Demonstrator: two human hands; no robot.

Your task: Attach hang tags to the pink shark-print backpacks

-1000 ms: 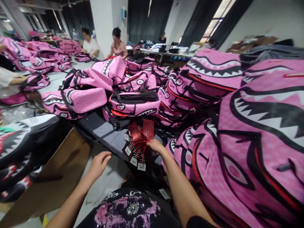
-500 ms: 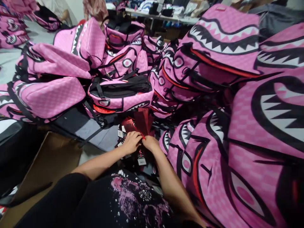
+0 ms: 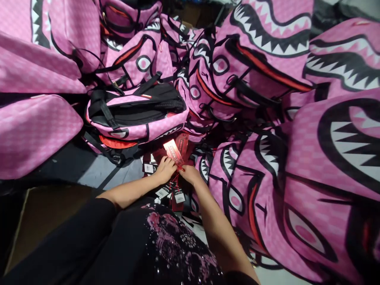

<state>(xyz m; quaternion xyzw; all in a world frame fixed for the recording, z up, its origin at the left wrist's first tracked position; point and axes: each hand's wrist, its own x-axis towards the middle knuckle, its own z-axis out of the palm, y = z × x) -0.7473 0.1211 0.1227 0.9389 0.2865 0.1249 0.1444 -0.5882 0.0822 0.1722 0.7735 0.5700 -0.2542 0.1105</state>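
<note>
Both hands meet low in the middle of the view. My left hand point(image 3: 166, 170) has its fingers closed on the red tags point(image 3: 173, 152), which stand up above it. Touching the red strings point(image 3: 179, 168) beside it, my right hand point(image 3: 189, 174) is closed in a pinch. White tags point(image 3: 179, 197) dangle on strings below the hands, and another white label point(image 3: 149, 168) lies left of them. Just beyond the hands is a pink backpack point(image 3: 166, 126) with a black back panel, lying on its side.
Pink shark-face backpacks point(image 3: 303, 158) are stacked high on the right, with more at the back point(image 3: 142, 59). A pink bag point(image 3: 41, 130) lies at the left. An open cardboard box point(image 3: 50, 213) stands lower left, near a grey surface point(image 3: 101, 170).
The view has tilted down and come closer to the bags. The red tags have turned and now show a bright face with print. More white tags hang below the hands.
</note>
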